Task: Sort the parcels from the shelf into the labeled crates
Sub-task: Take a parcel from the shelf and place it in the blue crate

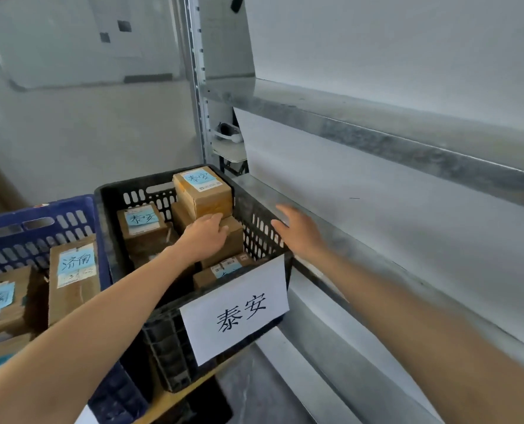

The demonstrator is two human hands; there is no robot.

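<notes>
A black crate (132,186) with a white paper label (236,310) on its front holds several cardboard parcels with blue slips. My left hand (207,237) reaches into it and grips a brown parcel (231,244) from above, fingers curled over its far edge. That parcel sits under another labelled parcel (202,191) at the back of the crate. A third parcel (141,223) stands to the left. My right hand (294,228) hovers open, holding nothing, just past the crate's right rim and above the metal shelf ledge (361,249).
A blue crate (25,217) stands left of the black one, with parcels carrying a different blue label (75,261). The grey metal shelf (377,133) runs along the right with an upright post (198,87). Both crates stand on a wooden surface (175,399).
</notes>
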